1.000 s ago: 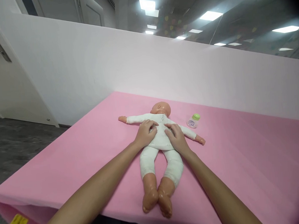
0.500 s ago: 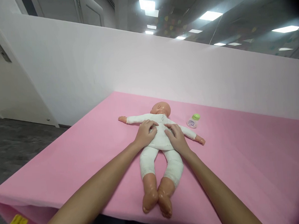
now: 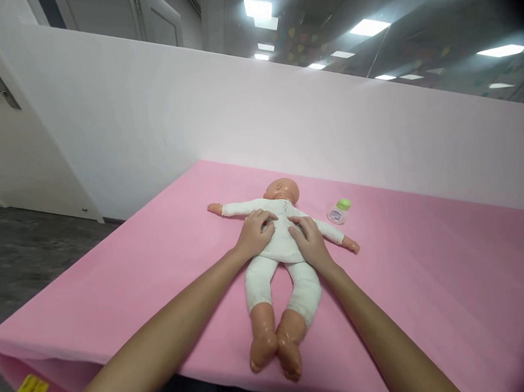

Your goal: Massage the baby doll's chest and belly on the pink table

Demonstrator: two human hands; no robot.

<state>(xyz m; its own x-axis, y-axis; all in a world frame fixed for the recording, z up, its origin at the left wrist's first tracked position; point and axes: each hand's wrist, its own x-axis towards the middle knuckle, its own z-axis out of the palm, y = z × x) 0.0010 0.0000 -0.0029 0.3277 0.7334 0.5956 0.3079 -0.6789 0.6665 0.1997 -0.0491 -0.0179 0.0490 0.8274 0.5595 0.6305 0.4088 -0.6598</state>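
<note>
A baby doll in a white suit lies on its back on the pink mat, arms spread, bare feet toward me. My left hand rests flat on the left side of its torso, fingers spread over the cloth. On the right side of the torso lies my right hand, fingers likewise apart and pressing on the suit. Neither hand grips anything.
A small white bottle with a green cap lies on the mat just right of the doll's shoulder. A pale partition wall stands behind the mat. At the far left is a white door above dark floor.
</note>
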